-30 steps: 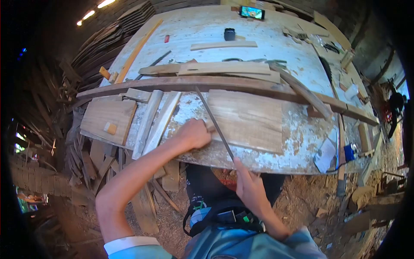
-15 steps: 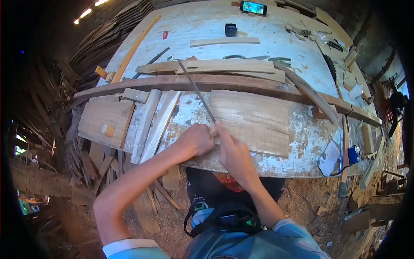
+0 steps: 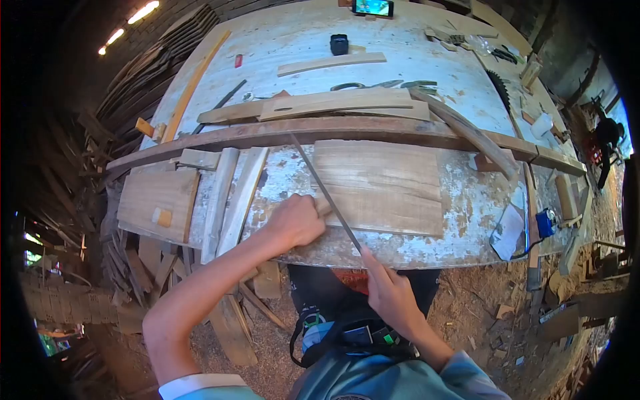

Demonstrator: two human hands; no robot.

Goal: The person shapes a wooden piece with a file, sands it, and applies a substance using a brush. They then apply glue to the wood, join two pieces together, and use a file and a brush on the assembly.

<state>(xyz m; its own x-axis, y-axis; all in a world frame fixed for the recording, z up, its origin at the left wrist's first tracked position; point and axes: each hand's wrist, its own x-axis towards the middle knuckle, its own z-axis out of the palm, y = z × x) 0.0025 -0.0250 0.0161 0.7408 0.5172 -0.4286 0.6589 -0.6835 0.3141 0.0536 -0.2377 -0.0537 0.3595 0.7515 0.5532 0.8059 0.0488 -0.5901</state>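
My right hand is closed around the near end of a long, thin metal file, just off the table's front edge. The file slants up and left, its far tip near the long wooden beam. My left hand is a closed fist on a small wood block, most of it hidden by the fingers. The file crosses at the block's exposed end. A flat wide board lies to the right of that fist, partly beneath the file.
Two narrow strips and a smaller board lie left. Thin planks and pliers sit beyond the beam. A blue tape measure and sandpaper-like sheet lie right. A phone stands at the back.
My right hand has drawn the file back toward my body and to the right, away from the left fist. The left hand keeps its grip on the block. The view has shifted slightly.
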